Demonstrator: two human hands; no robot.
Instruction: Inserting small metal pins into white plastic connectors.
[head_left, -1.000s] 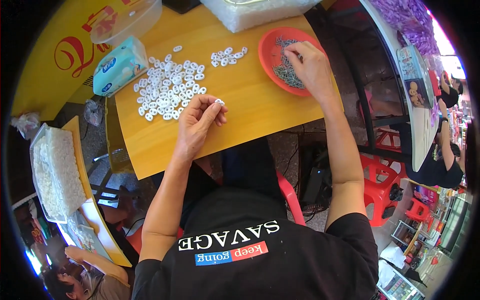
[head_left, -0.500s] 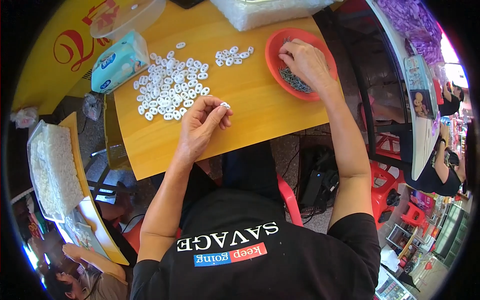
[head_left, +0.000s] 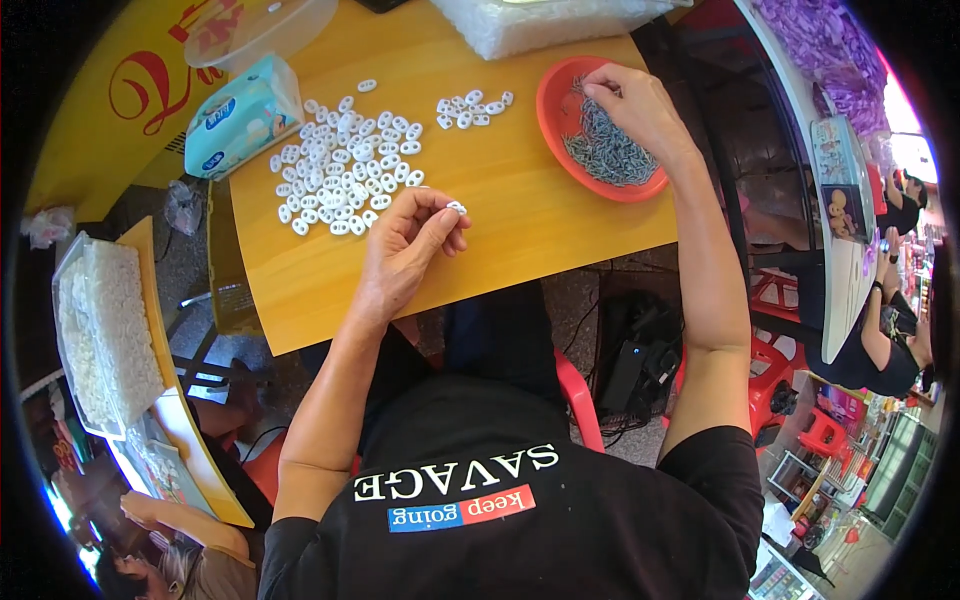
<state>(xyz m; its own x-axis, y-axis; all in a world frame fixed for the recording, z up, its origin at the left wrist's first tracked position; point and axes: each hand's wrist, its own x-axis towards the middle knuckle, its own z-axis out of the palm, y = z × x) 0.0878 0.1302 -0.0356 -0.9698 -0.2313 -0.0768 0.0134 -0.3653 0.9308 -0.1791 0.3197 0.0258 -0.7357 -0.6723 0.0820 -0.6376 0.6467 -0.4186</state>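
My left hand (head_left: 412, 245) is closed above the near part of the yellow table, pinching a small white oval plastic piece (head_left: 456, 208) between thumb and forefinger. Over the far right rim of a red bowl (head_left: 556, 100) is my right hand (head_left: 642, 105), its thumb and fingertips pressed together; whatever is between them is too small to make out. Grey metal screws (head_left: 612, 150) lie heaped in the bowl. Beyond my left hand spreads a loose pile of white oval two-hole pieces (head_left: 335, 165). A smaller group of similar pieces (head_left: 473, 108) lies left of the bowl.
A teal tissue pack (head_left: 240, 118) stands at the table's left edge. At the far edge sits a clear tub (head_left: 540, 28) of pale contents. Another full tub (head_left: 105, 330) is on a side table at left. Other people sit at both sides.
My right hand has risen out of the screws and shifted slightly right, uncovering more of the heap. My left hand keeps hold of the white piece almost in place.
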